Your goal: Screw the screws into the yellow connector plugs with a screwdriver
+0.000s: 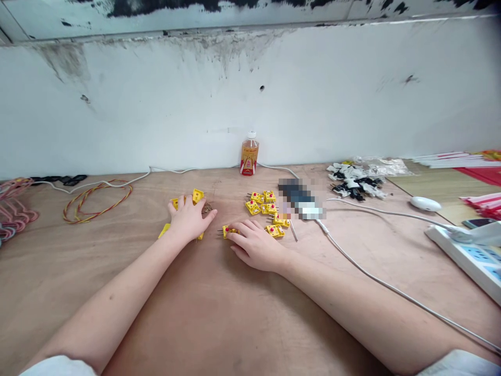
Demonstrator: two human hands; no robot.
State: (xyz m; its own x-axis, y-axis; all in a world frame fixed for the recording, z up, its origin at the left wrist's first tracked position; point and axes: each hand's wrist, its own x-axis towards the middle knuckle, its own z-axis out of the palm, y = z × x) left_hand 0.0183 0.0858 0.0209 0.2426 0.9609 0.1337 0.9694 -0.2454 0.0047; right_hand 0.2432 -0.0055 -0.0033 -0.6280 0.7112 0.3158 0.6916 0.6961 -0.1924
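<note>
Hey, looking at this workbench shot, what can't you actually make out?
All in the head view:
- A blurred patch covers whatever lies beside the yellow connectors.
- The left hand hides the pieces under its palm.
- The right hand has its fingers over one connector; the grip is unclear.
- The bottle label is too small to read.
- The power strip is cut off by the right edge.

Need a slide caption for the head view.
Left hand and right hand touch yellow connectors on a plywood table.
</note>
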